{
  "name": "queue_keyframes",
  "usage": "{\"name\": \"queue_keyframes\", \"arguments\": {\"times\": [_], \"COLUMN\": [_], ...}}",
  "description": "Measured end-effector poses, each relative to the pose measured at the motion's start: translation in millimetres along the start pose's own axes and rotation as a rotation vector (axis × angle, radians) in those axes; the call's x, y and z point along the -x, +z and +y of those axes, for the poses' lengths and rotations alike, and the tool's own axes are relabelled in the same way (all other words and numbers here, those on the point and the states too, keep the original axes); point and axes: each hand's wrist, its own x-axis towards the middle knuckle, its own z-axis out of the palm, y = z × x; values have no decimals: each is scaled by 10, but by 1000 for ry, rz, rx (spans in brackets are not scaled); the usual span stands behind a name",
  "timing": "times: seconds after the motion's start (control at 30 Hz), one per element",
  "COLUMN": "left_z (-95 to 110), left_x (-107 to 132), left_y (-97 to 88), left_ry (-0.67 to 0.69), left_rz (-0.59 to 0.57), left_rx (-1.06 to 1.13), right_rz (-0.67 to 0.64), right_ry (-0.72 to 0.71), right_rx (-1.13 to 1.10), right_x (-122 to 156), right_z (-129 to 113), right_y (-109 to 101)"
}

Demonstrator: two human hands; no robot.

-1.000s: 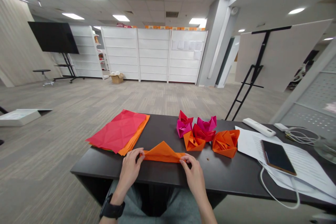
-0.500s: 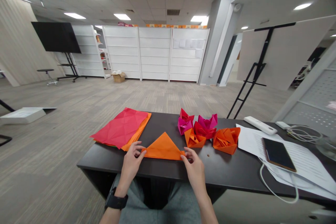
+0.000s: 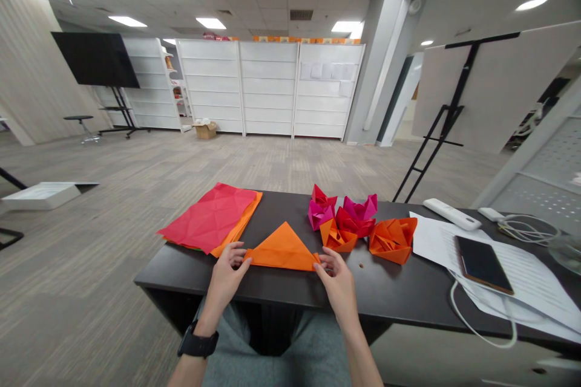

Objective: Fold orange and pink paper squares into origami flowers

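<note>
A folded orange sheet of paper (image 3: 284,248) lies on the dark desk in front of me, its peak pointing away and a straight folded band along the near edge. My left hand (image 3: 228,271) pinches its left corner between thumb and fingers. At the opposite corner, my right hand (image 3: 336,278) grips the paper the same way. To the left is a stack of red and orange sheets (image 3: 213,217). Beyond my right hand stand several folded paper shapes, among them an orange one (image 3: 393,240), a smaller orange one (image 3: 338,237) and a magenta one (image 3: 320,214).
Printed white sheets (image 3: 429,239) lie on the desk's right side, with a dark phone (image 3: 483,264) on them. A white cable (image 3: 481,338) loops over the near edge. A white power strip (image 3: 451,214) sits behind. The desk's left edge (image 3: 145,272) drops to carpet.
The view has tilted down very slightly. Both hands keep their pinch on the corners of the orange paper, whose near band now looks a little flatter and tidier.
</note>
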Motion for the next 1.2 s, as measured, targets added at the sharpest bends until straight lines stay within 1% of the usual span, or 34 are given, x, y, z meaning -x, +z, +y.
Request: {"name": "queue_keyframes", "arguments": {"times": [0.1,0.17,0.33,0.5,0.57,0.67,0.83,0.97,1.1,1.2], "left_z": [24,46,107,93,59,2,-43,-20,4,-7], "left_x": [-12,-21,-53,-72,-72,-74,-80,-58,-31,-33], "left_y": [6,-6,-39,57,97,116,79,32,7,10], "left_ry": [-9,-28,-74,-102,-114,-115,-74,-58,-57,-55], "left_rz": [-27,-39,-83,13,27,17,-50,-77,-68,-12], "left_rx": [48,99,188,220,224,204,172,191,208,192], "right_rz": [-123,-141,-102,-17,-4,-4,30,4,-1,36], "right_ry": [46,73,78,122,136,138,100,101,104,95], "right_rx": [-90,-101,-108,-155,-167,-173,-235,-224,-182,-198], "right_x": [-15,-12,7,-11,-19,-28,-35,-28,-20,-20], "right_z": [-24,-48,-75,-35,-22,-14,-33,-51,-14,33], "right_y": [-32,-38,11,19,8,-1,-8,-45,-71,-67]}}
